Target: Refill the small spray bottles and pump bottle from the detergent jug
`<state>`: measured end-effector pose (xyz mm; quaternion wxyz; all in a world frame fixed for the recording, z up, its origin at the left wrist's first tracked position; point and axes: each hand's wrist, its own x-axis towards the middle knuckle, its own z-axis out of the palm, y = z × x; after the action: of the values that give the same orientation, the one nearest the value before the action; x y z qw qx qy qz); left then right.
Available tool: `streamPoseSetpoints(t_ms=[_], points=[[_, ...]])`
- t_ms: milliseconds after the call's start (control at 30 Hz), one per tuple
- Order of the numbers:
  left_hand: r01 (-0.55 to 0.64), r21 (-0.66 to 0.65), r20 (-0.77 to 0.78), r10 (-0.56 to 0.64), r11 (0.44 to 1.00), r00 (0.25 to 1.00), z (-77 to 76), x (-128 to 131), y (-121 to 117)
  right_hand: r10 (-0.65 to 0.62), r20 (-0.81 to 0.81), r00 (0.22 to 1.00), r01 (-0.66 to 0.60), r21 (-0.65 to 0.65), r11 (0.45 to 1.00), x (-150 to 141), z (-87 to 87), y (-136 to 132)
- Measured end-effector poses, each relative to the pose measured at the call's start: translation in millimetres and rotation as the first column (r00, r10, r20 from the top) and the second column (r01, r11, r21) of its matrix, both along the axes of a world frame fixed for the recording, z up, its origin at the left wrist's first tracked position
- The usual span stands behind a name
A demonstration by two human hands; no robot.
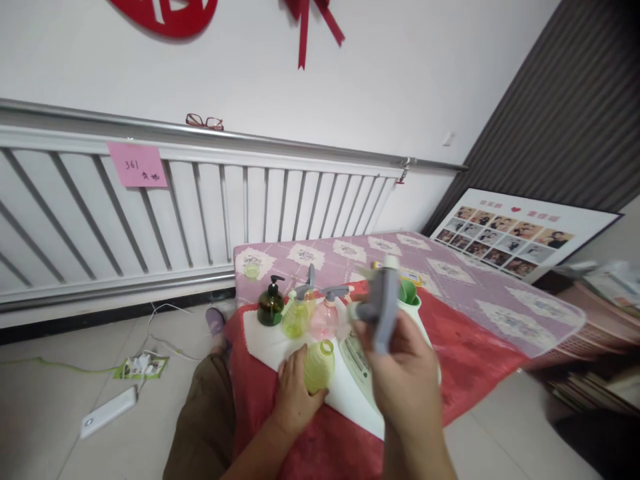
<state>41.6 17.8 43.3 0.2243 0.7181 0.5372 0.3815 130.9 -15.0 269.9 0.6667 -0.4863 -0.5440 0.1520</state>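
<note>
My left hand (pixel 295 393) is wrapped around a yellow-green bottle (pixel 319 368) whose mouth is open and capless. Held up in front of me, my right hand (pixel 407 373) grips a grey trigger spray head (pixel 385 300), somewhat blurred. Just behind the left hand stand a yellow spray bottle (pixel 295 320) and a pink spray bottle (pixel 325 323), both with grey trigger heads. Left of them is a dark green pump bottle (pixel 271 308) with a black top. A white container (pixel 425 327) with green at its top is partly hidden behind my right hand.
A white cloth (pixel 260 341) and red cloth (pixel 480 353) cover part of the table (pixel 345 248). A white radiator (pixel 280 200) runs behind, with glasses (pixel 204 122) on its pipe. On the floor lie a power strip (pixel 141 367) and a white box-like device (pixel 109 411).
</note>
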Motion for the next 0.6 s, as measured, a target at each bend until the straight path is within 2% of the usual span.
streamPoseSetpoints(t_ms=[67, 133, 367, 500, 600], points=[[0.003, -0.001, 0.01, -0.003, 1.0, 1.0, -1.3, 2, 0, -0.143, -0.153, 0.978, 0.147, 0.015, 0.989, 17, -2.4, -2], [-0.001, -0.006, 0.015, 0.001, 1.0, 1.0, -2.5, 3, 0, -0.197, -0.233, 0.952, 0.205, 0.008, 0.979, 27, -8.4, -2], [0.002, -0.025, 0.024, -0.001, 1.0, 1.0, -4.0, 2, 2, -0.174, -0.214, 0.961, 0.154, -0.105, 0.982, 32, -22.7, 4], [0.009, -0.031, 0.019, -0.009, 0.999, 1.0, -3.2, 2, 2, -0.112, -0.183, 0.977, 0.085, -0.151, 0.985, 32, -28.9, 14], [0.019, -0.044, 0.023, -0.018, 0.999, 1.0, -2.8, 2, 2, -0.05, -0.149, 0.988, 0.021, -0.187, 0.982, 32, -40.7, 25]])
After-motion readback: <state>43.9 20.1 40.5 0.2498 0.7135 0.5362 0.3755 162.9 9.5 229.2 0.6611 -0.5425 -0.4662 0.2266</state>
